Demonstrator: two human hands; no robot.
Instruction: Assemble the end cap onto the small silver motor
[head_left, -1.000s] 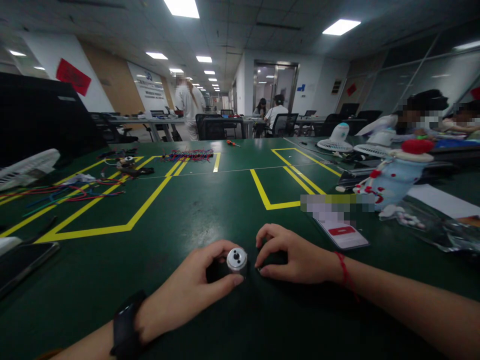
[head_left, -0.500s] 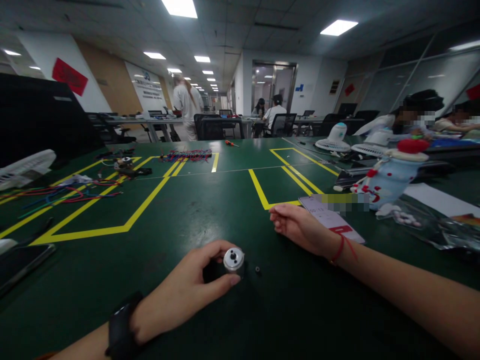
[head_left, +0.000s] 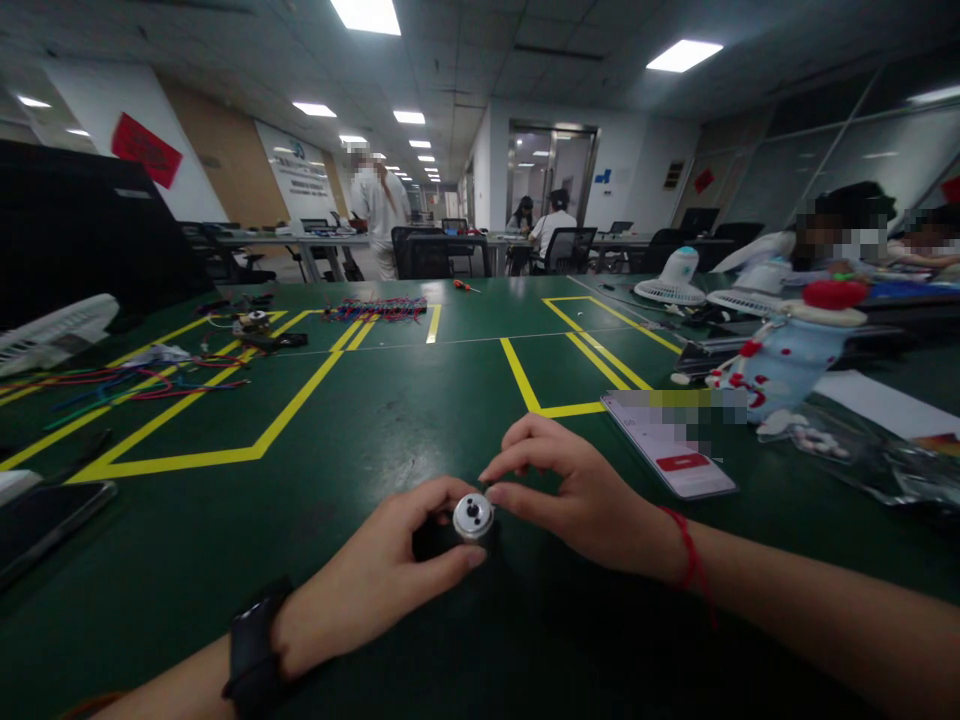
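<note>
My left hand (head_left: 397, 545) is curled around a small silver cylindrical motor (head_left: 473, 514), thumb on the near side and fingers behind. The motor stands upright on the green table, its round end face with dark holes and a dark centre facing up. My right hand (head_left: 577, 490) is close on the right, thumb and index finger drawn together in a pinch at the motor's upper right edge. Whatever lies between those fingertips is too small or hidden to make out. Beyond the right hand lies a phone (head_left: 664, 445) with a lit screen.
Yellow tape (head_left: 180, 460) marks outlines on the table. Loose wires (head_left: 157, 385) and a wire bundle (head_left: 382, 308) lie left, with an orange screwdriver (head_left: 465, 287) farther back. A light-blue cup (head_left: 799, 360), a plastic bag (head_left: 862, 460) and white fans (head_left: 673, 275) stand right. Several people are beyond.
My right hand has moved left and nearer, from beside the phone to the motor. The small dark ring-shaped part that lay right of the motor no longer shows. My left hand keeps its hold.
</note>
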